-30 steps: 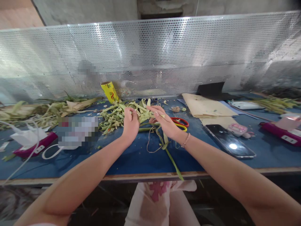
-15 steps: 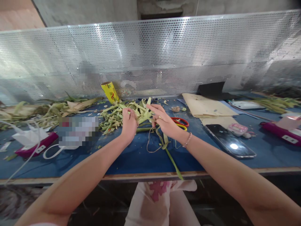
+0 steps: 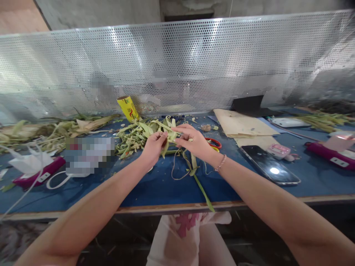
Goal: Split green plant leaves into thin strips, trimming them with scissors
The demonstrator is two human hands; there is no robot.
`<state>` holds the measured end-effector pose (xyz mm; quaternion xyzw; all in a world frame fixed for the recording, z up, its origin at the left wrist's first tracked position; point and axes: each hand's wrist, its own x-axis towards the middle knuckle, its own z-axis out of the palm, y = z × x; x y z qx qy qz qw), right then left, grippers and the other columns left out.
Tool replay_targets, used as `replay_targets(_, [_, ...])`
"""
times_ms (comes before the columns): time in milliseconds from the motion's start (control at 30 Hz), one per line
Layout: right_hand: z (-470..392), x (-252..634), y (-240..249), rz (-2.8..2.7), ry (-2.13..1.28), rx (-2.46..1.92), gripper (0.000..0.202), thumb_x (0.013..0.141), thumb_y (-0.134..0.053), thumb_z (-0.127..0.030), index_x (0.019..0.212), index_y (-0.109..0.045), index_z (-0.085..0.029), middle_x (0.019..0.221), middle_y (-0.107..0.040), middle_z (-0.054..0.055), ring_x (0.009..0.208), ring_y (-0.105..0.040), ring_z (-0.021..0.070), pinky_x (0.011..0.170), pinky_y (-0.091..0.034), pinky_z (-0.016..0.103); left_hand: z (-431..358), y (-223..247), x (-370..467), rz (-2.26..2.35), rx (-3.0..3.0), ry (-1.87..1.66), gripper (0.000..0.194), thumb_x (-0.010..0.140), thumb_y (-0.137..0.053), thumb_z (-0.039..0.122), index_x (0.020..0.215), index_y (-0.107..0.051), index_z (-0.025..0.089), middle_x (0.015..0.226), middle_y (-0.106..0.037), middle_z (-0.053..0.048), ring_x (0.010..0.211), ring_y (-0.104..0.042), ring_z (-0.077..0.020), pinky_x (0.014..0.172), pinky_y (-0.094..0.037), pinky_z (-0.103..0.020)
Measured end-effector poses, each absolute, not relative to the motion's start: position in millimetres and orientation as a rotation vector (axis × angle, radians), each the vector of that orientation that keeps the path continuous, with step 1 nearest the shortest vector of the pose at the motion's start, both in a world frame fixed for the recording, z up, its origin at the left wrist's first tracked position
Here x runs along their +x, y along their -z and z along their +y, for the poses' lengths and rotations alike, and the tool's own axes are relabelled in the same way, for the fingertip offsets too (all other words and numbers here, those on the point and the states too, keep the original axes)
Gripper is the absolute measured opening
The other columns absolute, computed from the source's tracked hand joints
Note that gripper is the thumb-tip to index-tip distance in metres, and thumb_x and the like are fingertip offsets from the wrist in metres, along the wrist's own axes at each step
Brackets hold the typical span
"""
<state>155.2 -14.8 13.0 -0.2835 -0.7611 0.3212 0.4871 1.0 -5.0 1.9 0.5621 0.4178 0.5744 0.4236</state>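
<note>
Pinching a pale-green, leafy strip of plant husk (image 3: 171, 137) with left hand (image 3: 152, 147) and right hand (image 3: 197, 143), might split it by pulling too hard or unevenly.

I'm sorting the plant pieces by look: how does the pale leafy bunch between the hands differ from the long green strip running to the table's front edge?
The pale leafy bunch is yellowish green; the long green strip is deeper green. The bunch is ragged, the strip slender and single. The left hand pinches the bunch; no hand touches the strip. Both look like plant leaf.
</note>
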Motion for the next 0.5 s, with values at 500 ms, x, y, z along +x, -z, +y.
replay_targets(500, [-15, 156, -12, -1.926, -0.878, -0.666, 0.056, 0.076, -0.043, -0.006, 0.127, -0.041, -0.03, 0.128, -0.028, 0.006, 0.049, -0.039, -0.0024, 0.055, -0.057, 0.022, 8, -3, -12, 1.138, 1.225, -1.712, 0.018, 0.074, -0.056, 0.029, 0.065, -0.049, 0.015, 0.051, -0.053, 0.004, 0.045, -0.047, -0.0051, 0.049, -0.039, -0.02])
